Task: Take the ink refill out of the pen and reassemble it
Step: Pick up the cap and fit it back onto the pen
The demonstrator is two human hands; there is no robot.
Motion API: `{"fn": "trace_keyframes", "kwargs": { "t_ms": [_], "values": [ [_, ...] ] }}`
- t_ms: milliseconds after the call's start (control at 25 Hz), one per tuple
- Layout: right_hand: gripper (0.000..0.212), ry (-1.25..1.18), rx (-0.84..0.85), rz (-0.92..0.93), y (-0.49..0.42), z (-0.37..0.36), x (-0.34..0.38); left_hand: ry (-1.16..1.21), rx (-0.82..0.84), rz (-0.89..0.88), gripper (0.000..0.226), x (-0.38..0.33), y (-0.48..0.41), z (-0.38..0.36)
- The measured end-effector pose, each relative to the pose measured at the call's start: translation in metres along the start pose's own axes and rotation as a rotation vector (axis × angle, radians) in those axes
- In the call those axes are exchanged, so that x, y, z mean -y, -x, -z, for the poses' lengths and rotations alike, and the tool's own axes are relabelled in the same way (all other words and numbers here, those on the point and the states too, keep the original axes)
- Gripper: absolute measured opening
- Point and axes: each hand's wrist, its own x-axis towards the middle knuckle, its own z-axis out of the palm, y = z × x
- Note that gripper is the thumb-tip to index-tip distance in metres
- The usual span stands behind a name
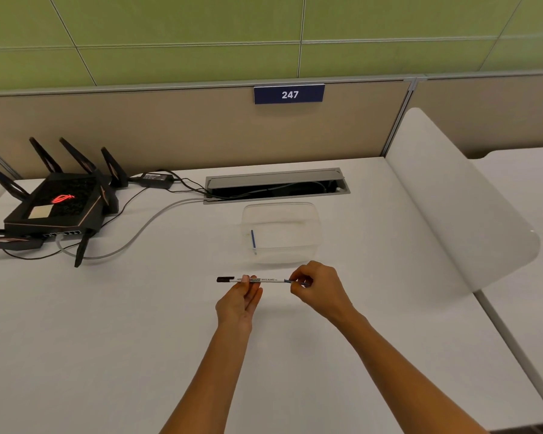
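Pen — held level just above the bench, near the tub. Left hand: grip pinched on the barrel, likely to steady it. Right hand: grip closed on the blue end — seemingly to twist or pull.

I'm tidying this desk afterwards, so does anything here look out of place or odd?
Nothing is spilled or broken. One loose end: a thin blue stick lies alone in the clear tub, apart from the pen held level by the left hand and right hand. The router's cables sprawl loosely.
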Motion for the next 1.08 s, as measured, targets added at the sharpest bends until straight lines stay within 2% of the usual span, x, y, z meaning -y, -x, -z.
{"fn": "trace_keyframes", "kwargs": {
  "t_ms": [360, 560, 640, 800, 920, 1080],
  "values": [
    [0.011, -0.117, -0.045, 0.001, -0.004, -0.006, 0.009, 0.077, 0.005, 0.078, 0.011, 0.006, 0.001, 0.004],
    [0.023, -0.100, -0.066, 0.031, -0.003, -0.008, 0.022, 0.145, 0.022, 0.157, 0.010, 0.009, 0.000, 0.008],
    [0.027, -0.122, -0.145, 0.014, -0.005, 0.000, 0.020, 0.173, 0.038, 0.172, 0.010, 0.009, 0.000, 0.008],
    [0.018, -0.098, -0.281, -0.193, -0.012, 0.020, -0.023, 0.222, 0.057, 0.191, 0.010, 0.006, -0.002, 0.009],
    [0.013, 0.065, -0.218, -0.411, -0.009, 0.022, -0.077, 0.236, 0.069, 0.198, 0.009, 0.005, -0.002, 0.008],
    [0.024, 0.236, -0.146, -0.517, 0.010, 0.013, -0.121, 0.217, 0.068, 0.194, 0.009, 0.006, -0.004, 0.007]
  ]
}}
